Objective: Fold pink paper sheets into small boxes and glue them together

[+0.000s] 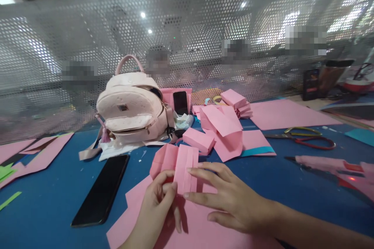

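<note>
A folded piece of pink paper (184,163), creased into panels with a narrow strip along its right side, stands over larger pink sheets (224,227). My left hand (162,198) grips its lower left edge between thumb and curled fingers. Spread fingers of my right hand (224,194) rest against the paper's right edge without closing round it. Just behind the folded piece lies a small pink paper box (198,141).
Left of my hands lie a black phone (101,192) and a pale pink backpack (133,109). Scissors (309,138) and a pink glue gun (333,167) with a lit red light lie to the right. More pink boxes (233,99) pile up near the perforated metal screen (189,27).
</note>
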Tool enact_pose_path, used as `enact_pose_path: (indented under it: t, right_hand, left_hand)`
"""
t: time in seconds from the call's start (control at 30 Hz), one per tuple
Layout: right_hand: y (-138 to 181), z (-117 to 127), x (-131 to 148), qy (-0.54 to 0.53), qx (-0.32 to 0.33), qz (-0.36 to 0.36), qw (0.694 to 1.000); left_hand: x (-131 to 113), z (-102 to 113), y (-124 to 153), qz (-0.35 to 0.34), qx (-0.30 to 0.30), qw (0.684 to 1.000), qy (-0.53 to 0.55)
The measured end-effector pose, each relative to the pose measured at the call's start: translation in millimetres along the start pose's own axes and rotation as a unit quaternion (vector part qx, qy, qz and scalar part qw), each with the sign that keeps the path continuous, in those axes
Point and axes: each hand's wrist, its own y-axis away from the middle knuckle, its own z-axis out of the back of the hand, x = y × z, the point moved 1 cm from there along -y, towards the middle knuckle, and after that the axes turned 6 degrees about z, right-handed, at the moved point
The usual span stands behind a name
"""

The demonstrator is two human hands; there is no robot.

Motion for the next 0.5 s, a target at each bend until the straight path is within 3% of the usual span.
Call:
enact_pose_path:
  t: [0.3, 0.5]
  right_hand:
    - [0.0, 0.2, -0.9, -0.006, -0.043, -0.052, 0.998]
    - [0.7, -1.6, -4.2, -0.019, -0.033, -0.098, 0.994]
  left_hand:
    - [-0.4, 2.7, 0.3, -0.005, 0.010, 0.999, -0.035]
    - [-1.1, 0.0, 0.6, -0.015, 0.002, 0.999, -0.035]
